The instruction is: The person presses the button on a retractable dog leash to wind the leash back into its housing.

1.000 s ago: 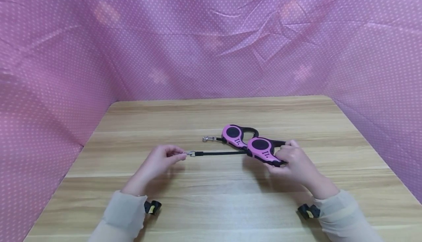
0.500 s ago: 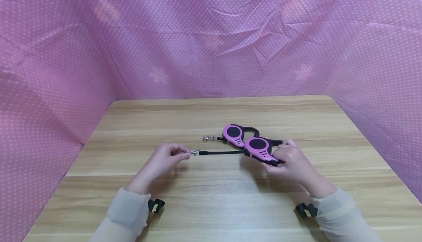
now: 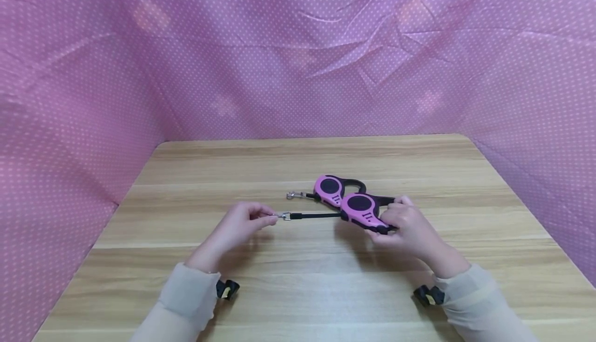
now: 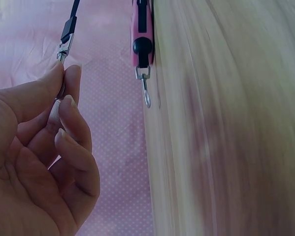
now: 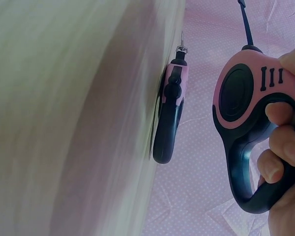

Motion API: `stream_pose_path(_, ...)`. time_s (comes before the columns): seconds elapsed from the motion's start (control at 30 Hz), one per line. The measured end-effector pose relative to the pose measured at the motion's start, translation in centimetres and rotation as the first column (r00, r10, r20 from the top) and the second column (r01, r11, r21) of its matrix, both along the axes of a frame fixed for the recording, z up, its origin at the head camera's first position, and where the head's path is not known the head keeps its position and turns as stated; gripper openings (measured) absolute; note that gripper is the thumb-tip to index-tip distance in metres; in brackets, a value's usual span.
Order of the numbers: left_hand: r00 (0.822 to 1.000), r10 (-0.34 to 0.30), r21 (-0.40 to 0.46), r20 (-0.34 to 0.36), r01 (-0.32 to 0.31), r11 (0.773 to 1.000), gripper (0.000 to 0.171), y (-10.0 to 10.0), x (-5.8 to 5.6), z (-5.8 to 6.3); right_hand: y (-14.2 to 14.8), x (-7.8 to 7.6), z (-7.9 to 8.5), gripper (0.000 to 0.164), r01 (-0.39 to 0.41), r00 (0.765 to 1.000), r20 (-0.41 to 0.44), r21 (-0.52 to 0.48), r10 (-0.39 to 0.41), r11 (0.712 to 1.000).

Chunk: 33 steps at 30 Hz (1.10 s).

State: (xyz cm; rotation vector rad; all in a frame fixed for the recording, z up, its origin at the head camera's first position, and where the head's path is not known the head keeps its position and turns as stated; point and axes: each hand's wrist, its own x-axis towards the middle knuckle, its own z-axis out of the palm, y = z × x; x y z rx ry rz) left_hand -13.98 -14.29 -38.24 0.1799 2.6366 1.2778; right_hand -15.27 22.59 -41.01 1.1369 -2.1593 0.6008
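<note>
My right hand (image 3: 407,228) grips the black loop handle of a pink and black retractable dog leash (image 3: 360,205), its fingers through the loop in the right wrist view. A short length of black cord (image 3: 318,216) runs out of the casing to the left. At its end is a metal snap hook (image 4: 63,51), pinched between the thumb and index finger of my left hand (image 3: 242,225). The held leash is raised above the table. Behind it a second pink and black leash (image 3: 328,187) lies on the table, its own metal hook (image 3: 295,195) pointing left.
The wooden table (image 3: 209,166) has a pale, striped grain. Pink dotted cloth (image 3: 279,73) hangs behind it and at both sides. A small black camera (image 3: 228,289) sits at the left wrist and another black camera (image 3: 428,295) at the right.
My left hand has moved right with the hook, and my right hand has shifted slightly left with the leash. The cord between them looks shorter. The second leash stays put.
</note>
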Motion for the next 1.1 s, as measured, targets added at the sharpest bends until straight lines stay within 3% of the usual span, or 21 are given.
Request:
stream_pose_path(0.63,1.0,-0.01,0.064,-0.018,0.011,0.998,0.015,1.8,0.0,-0.3,-0.8,-0.2,-0.3,0.054,-0.029,0.999,-0.028,-0.015,0.028,0.999)
stream_pose_path(0.87,1.0,-0.005,0.044,-0.03,0.006,0.999,0.015,2.3,0.0,-0.2,-1.2,-0.3,-0.4,0.048,-0.051,0.998,-0.023,-0.013,0.051,0.999)
stream_pose_path(1.1,1.0,0.007,0.038,-0.011,-0.007,0.999,0.014,2.6,0.0,-0.1,-1.7,-0.3,-0.4,0.051,-0.059,0.998,-0.029,-0.021,0.058,0.998)
